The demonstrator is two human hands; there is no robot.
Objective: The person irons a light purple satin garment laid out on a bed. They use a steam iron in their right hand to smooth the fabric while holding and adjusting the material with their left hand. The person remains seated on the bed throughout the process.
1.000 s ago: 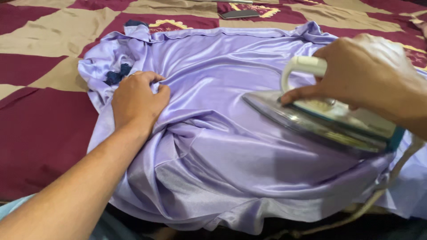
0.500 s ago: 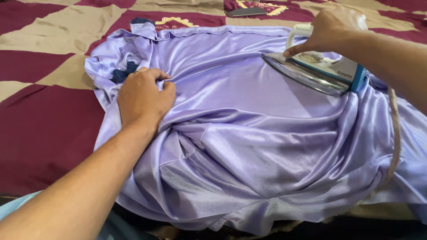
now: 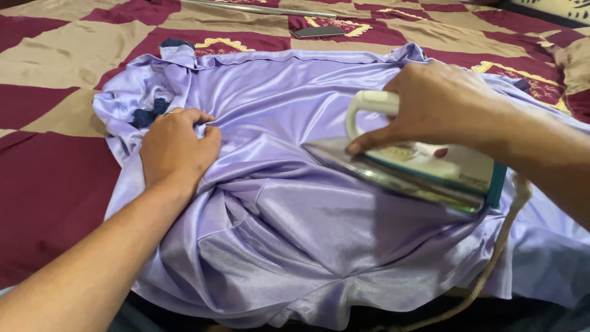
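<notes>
A shiny lilac satin cloth (image 3: 295, 233) lies spread and creased over a maroon and tan checked bedspread (image 3: 49, 184). My left hand (image 3: 175, 147) bunches a fold of the cloth at its left side, fingers closed into the fabric. My right hand (image 3: 436, 104) grips the white handle of an electric iron (image 3: 412, 169) with a metal soleplate and teal rear, which rests on the cloth right of centre, tip pointing left. A small dark blue patch (image 3: 147, 114) shows among the folds above my left hand.
The iron's beige cord (image 3: 498, 258) trails down off the cloth's right front edge. A dark phone (image 3: 318, 31) and a thin metal rod (image 3: 258, 8) lie on the bedspread at the back.
My right hand has drawn the iron back from the far right of the cloth toward me and leftward, near the centre. My left hand keeps its grip on the fold.
</notes>
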